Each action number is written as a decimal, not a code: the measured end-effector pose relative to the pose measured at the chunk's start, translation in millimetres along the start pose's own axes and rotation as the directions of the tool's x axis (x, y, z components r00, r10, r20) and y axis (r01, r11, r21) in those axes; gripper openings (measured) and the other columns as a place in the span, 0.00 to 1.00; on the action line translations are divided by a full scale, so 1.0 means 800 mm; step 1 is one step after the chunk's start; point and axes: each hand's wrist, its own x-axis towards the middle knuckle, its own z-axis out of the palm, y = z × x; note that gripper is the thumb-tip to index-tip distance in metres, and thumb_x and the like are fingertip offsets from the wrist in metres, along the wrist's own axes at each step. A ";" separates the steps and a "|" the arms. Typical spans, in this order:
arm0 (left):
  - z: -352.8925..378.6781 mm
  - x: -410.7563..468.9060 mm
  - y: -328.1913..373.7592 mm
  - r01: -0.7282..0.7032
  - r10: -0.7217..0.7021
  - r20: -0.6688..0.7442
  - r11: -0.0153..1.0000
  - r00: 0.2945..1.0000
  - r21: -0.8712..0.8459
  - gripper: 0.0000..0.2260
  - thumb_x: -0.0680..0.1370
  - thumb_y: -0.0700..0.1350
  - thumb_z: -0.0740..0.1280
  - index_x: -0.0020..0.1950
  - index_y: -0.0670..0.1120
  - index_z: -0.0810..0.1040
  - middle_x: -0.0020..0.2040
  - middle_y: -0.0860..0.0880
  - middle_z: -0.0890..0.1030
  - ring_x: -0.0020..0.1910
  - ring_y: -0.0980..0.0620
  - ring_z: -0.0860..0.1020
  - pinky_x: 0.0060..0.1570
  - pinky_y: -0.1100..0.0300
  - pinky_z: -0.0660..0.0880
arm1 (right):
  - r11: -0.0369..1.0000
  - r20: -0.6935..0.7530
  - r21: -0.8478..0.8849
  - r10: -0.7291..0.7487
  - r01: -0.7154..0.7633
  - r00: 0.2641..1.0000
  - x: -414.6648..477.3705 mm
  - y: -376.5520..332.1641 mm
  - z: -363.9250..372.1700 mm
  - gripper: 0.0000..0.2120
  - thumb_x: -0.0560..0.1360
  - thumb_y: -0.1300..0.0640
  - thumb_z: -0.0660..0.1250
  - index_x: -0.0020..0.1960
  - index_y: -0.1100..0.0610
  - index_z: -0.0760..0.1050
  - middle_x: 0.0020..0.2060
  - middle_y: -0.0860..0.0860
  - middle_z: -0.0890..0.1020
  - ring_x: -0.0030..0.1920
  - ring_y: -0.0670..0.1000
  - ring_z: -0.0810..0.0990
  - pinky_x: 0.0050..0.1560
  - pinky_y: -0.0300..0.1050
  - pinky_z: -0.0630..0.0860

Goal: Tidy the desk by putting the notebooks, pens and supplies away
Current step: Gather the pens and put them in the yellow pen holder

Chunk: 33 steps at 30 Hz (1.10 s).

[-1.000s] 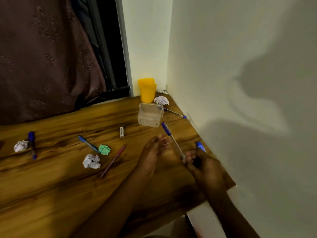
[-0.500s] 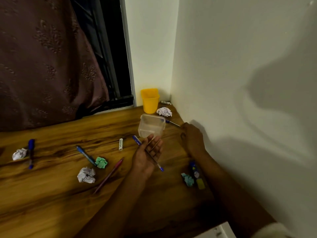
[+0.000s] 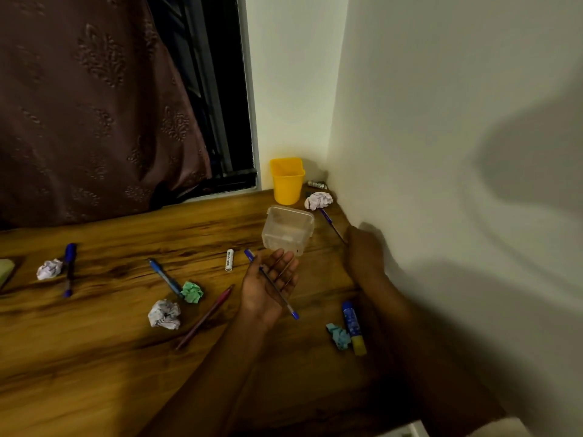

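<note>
Barely started: one pen (image 3: 273, 286) lies across my flat left hand (image 3: 265, 298); right hand (image 3: 362, 252) at two o'clock, grip unclear; desk (image 3: 94, 357) littered.

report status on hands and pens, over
Left hand open, palm up, blue pen lying across it. Right hand at the wall-side pen, grip unseen. Crumpled paper at that pen's far end.
</note>
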 end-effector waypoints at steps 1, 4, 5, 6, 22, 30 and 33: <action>0.000 -0.001 0.000 0.005 -0.005 0.006 1.000 1.000 0.004 0.20 0.81 0.55 0.54 0.60 0.42 0.76 0.55 0.44 0.81 0.55 0.48 0.79 0.52 0.55 0.74 | 0.999 0.017 0.053 0.011 -0.012 1.000 -0.013 -0.002 -0.009 0.09 0.78 0.62 0.57 0.53 0.60 0.75 0.49 0.58 0.81 0.48 0.57 0.79 0.43 0.42 0.68; 0.003 -0.002 -0.002 0.015 -0.015 0.027 1.000 1.000 0.022 0.19 0.81 0.53 0.54 0.62 0.42 0.74 0.57 0.44 0.80 0.55 0.48 0.79 0.54 0.54 0.73 | 0.973 0.079 0.230 -0.012 -0.007 0.997 -0.056 -0.024 -0.038 0.10 0.76 0.61 0.63 0.57 0.58 0.76 0.52 0.54 0.82 0.52 0.54 0.79 0.47 0.38 0.68; 0.004 -0.003 -0.002 0.016 -0.017 0.031 0.999 0.999 0.028 0.19 0.81 0.52 0.54 0.62 0.42 0.74 0.58 0.44 0.80 0.56 0.48 0.78 0.56 0.54 0.72 | 0.961 0.098 0.277 -0.043 0.014 0.994 -0.071 -0.034 -0.044 0.10 0.75 0.61 0.65 0.56 0.57 0.77 0.51 0.53 0.82 0.51 0.52 0.80 0.47 0.36 0.68; 0.005 -0.004 -0.002 0.014 -0.015 0.037 1.000 0.999 0.027 0.18 0.81 0.53 0.55 0.62 0.42 0.74 0.58 0.44 0.80 0.56 0.48 0.78 0.57 0.54 0.72 | 0.947 0.115 0.319 -0.082 0.041 0.990 -0.085 -0.044 -0.047 0.10 0.74 0.61 0.66 0.55 0.56 0.77 0.51 0.51 0.82 0.49 0.49 0.79 0.46 0.35 0.68; -0.094 -0.059 0.049 -0.227 0.220 -0.088 0.971 0.971 -0.080 0.14 0.82 0.48 0.53 0.57 0.45 0.76 0.49 0.47 0.85 0.47 0.52 0.84 0.45 0.56 0.81 | 0.788 0.050 0.559 -0.342 0.258 0.938 -0.146 -0.127 0.020 0.09 0.74 0.61 0.68 0.53 0.52 0.79 0.48 0.45 0.82 0.48 0.40 0.79 0.49 0.32 0.75; -0.171 -0.115 0.102 -0.292 0.268 -0.187 0.950 0.945 -0.114 0.16 0.82 0.44 0.54 0.50 0.47 0.82 0.49 0.49 0.85 0.45 0.53 0.84 0.35 0.63 0.80 | 0.712 0.285 0.259 -0.702 0.652 0.653 -0.088 -0.158 0.111 0.15 0.73 0.62 0.64 0.58 0.53 0.78 0.58 0.52 0.78 0.58 0.55 0.73 0.56 0.51 0.72; -0.188 -0.128 0.114 -0.284 0.266 -0.186 0.955 0.946 -0.080 0.12 0.82 0.43 0.54 0.57 0.47 0.76 0.47 0.49 0.85 0.45 0.54 0.84 0.34 0.64 0.79 | 0.687 0.272 0.265 -0.727 0.677 0.631 -0.083 -0.160 0.113 0.10 0.74 0.60 0.66 0.54 0.55 0.79 0.54 0.53 0.79 0.56 0.55 0.75 0.54 0.51 0.73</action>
